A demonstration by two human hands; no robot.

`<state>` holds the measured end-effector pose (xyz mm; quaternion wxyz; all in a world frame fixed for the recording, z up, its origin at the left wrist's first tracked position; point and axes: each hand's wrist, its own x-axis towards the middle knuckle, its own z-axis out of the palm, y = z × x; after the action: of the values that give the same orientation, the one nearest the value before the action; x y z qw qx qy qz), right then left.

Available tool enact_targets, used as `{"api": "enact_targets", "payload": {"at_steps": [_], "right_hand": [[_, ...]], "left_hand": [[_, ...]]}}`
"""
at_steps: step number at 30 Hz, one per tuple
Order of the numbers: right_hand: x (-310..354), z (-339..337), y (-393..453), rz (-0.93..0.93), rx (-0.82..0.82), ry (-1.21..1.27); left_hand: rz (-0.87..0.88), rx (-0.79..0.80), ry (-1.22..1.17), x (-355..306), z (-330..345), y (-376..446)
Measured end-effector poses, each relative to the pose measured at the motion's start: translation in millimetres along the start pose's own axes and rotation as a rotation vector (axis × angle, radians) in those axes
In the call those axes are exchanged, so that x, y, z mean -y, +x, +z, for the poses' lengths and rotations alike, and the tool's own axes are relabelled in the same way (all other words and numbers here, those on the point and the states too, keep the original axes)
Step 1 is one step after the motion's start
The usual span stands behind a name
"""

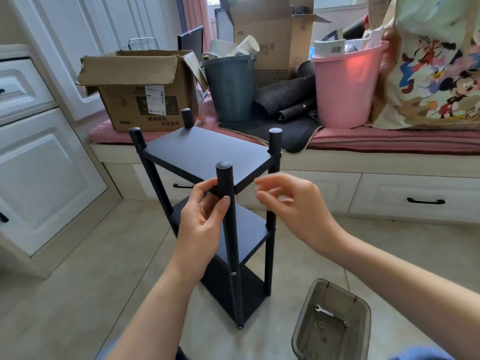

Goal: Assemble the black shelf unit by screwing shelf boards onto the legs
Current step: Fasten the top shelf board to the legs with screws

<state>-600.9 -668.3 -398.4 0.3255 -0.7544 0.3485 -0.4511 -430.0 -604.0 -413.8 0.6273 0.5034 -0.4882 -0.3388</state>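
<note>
Left hand: the left hand (pixel 205 224) is at the nearest leg (pixel 228 229) of the shelf unit, thumb and forefinger curled round the post just where the top board (pixel 205 154) meets it, pinching the leg at that corner
Right hand: the right hand (pixel 291 203) hovers just right of the same corner, fingers loosely bent and slightly spread, blurred; it holds nothing that can be made out and does not touch the leg
Shelf unit: the black shelf unit (pixel 220 203) stands upright on the tiled floor before the window seat, three boards between four round legs; a middle board (pixel 249 229) and a bottom board (pixel 231 287) sit under the top one, and a silver screw head (pixel 234 273) shows on the near leg
Tray: a clear plastic bin (pixel 332 320) lies on the floor at the right, near the unit, with a small spanner (pixel 323 311) and a few small bits in it
Writing: a tall cardboard box (pixel 262 35) on the seat reads "AOC"; the open carton (pixel 145 92) at left bears a white shipping label and Chinese print too small to read
Other: a pink bucket (pixel 345 87), a grey bin (pixel 231 87) and a cartoon-mouse bag (pixel 436 74) stand on the seat
</note>
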Motion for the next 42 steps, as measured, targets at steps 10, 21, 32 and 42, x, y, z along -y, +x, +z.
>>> {"api": "enact_targets", "payload": {"at_steps": [10,21,32,42], "right_hand": [[-194,-38,-99,0.681,0.585,-0.270],[-349,-9,-160,0.932,0.785,-0.783],[-385,-1,-197,0.809,0.857,-1.088],[-395,9,-213,0.669,0.818,-1.225]], "left_hand": [[0.096,-0.042,0.028,5,39,-11],[0.144,-0.085,-0.066,16,61,-9],[0.211,-0.070,-0.029,20,71,-9],[0.274,-0.046,0.060,20,73,-4]]}}
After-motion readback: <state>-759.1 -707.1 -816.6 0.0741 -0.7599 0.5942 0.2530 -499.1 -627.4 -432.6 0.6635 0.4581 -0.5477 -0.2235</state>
